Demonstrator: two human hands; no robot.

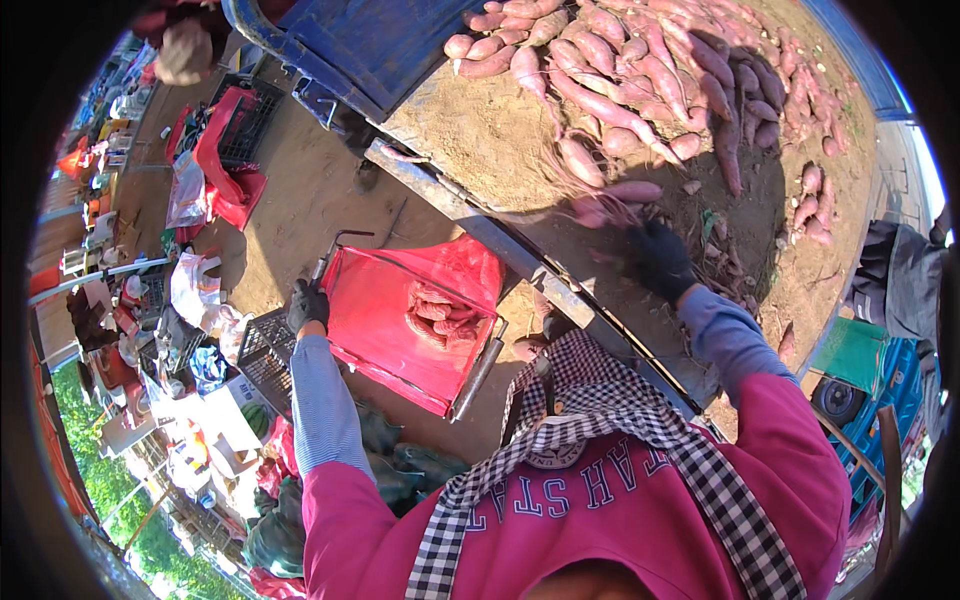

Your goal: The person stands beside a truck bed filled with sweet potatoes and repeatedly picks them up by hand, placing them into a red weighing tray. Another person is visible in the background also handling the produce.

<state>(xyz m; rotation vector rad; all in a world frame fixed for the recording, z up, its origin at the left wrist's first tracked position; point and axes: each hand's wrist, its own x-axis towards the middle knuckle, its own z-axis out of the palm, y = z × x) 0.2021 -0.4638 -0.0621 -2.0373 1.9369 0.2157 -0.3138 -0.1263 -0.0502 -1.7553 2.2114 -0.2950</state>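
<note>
My left hand (307, 304), in a dark glove, grips one side of a metal frame (321, 266) that spreads the mouth of a red mesh bag (375, 330). Several sweet potatoes (442, 313) lie inside the bag. On the frame's other side is a bare grey handle bar (480, 375). My right hand (660, 259), also dark-gloved and blurred by motion, reaches over the soil-covered truck bed (465, 127). Close to its fingers are sweet potatoes with stringy roots (592, 210); whether it holds any cannot be told. A large pile of sweet potatoes (615, 67) covers the far part of the bed.
The bed's metal edge (510, 251) runs between my hands, with a blue side panel (375, 45) beyond. Black plastic crates (270, 349) and red mesh bags (225, 165) stand left. Filled dark green sacks (420, 465) lie below. Another person (184, 49) is at upper left.
</note>
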